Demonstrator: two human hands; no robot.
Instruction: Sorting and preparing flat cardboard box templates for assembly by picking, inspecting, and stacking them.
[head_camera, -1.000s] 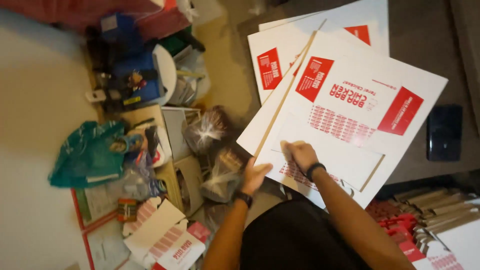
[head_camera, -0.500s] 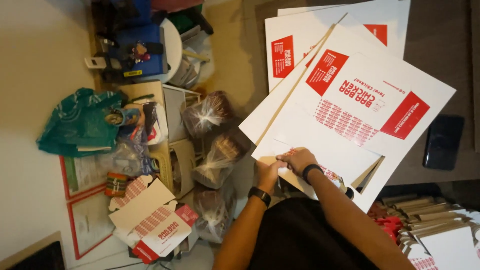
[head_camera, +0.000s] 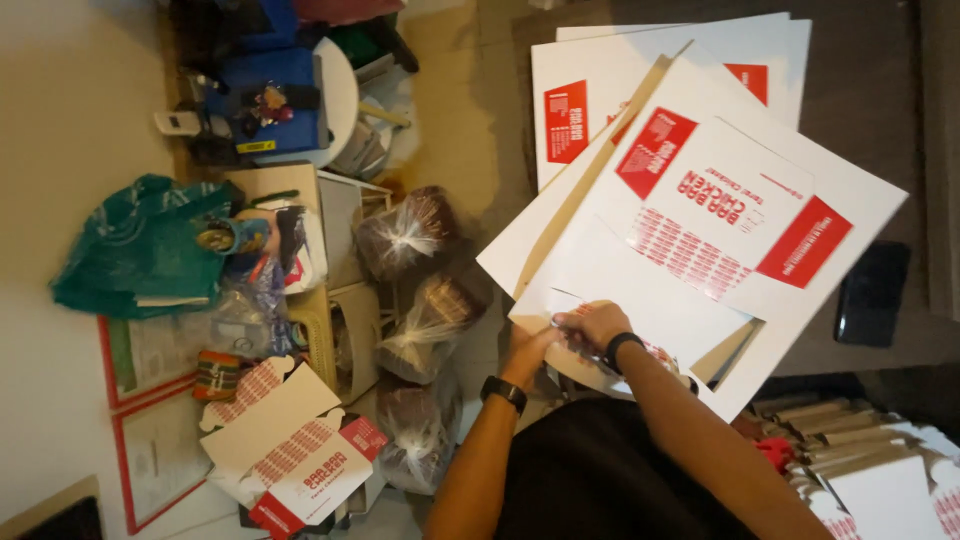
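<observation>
A stack of flat white cardboard box blanks (head_camera: 700, 215) with red printed panels lies tilted on a dark surface in front of me. My right hand (head_camera: 595, 325), with a dark band on the wrist, grips the near edge of the top blank, fingers curled over it. My left hand (head_camera: 528, 345), wearing a black watch, holds the same near edge just to the left, partly under the sheet. A brown cardboard strip runs diagonally between the sheets.
A folded white-and-red box (head_camera: 285, 450) lies at lower left. Three clear bags of dark contents (head_camera: 410, 235) sit by a beige stool. A green bag (head_camera: 135, 250), a blue item on a round white table (head_camera: 345, 85), a black phone (head_camera: 872, 293) and rolled blanks (head_camera: 860, 450) surround me.
The view has shifted so the blanks sit further right. Both hands came together at the near edge of the top blank and now grip it.
</observation>
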